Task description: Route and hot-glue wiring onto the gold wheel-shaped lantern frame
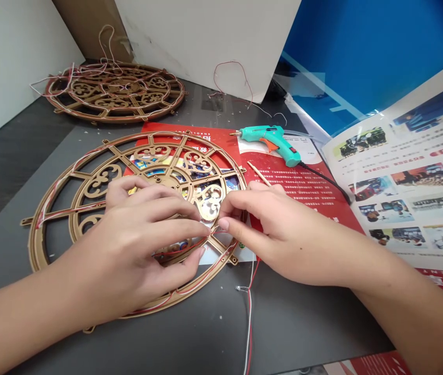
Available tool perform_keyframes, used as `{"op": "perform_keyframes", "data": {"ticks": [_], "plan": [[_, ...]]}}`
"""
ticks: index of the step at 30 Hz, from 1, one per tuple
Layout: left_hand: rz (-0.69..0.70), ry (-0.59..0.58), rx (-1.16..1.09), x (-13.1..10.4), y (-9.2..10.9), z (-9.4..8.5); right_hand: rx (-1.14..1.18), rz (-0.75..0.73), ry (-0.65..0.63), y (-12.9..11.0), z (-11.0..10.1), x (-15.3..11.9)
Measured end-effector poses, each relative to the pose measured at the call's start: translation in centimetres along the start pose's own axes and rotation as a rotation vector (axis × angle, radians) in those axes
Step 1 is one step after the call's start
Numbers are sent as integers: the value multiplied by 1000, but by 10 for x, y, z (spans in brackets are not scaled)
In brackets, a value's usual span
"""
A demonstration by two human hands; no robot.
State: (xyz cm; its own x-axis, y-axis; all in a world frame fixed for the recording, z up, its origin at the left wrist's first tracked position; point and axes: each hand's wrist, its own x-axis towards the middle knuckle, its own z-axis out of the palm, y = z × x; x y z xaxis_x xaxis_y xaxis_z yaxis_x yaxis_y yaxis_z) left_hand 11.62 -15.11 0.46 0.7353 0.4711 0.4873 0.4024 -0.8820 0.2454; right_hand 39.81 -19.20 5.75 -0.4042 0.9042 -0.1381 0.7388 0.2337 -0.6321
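Observation:
A gold-brown round openwork wheel frame lies flat, with red and white wires along its rim and spokes. Over its middle is my left hand, palm down, fingers curved together and the index tip pressing a thin wire against a spoke joint at the right side. The thumb sits just below. My right hand pinches the same wire between thumb and index finger, close to the left fingertips. A loose red-and-white wire with a small clear LED trails down from the rim. The finger pads are partly hidden.
A second wheel frame with tangled wires lies at the back left. A teal glue gun and a thin wooden stick rest on a red printed sheet. Loose wire lies behind. A printed board stands at right.

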Motion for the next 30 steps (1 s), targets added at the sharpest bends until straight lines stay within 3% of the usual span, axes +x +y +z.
{"op": "perform_keyframes", "data": {"ticks": [9,22,30], "plan": [[31,34,-21,5,2,2,259,39,-25,2,6,-2],[27,51,-8,4,6,1,411,28,-41,7,0,-11],[46,42,-10,6,6,1,209,-9,3,5,0,-16]]}}
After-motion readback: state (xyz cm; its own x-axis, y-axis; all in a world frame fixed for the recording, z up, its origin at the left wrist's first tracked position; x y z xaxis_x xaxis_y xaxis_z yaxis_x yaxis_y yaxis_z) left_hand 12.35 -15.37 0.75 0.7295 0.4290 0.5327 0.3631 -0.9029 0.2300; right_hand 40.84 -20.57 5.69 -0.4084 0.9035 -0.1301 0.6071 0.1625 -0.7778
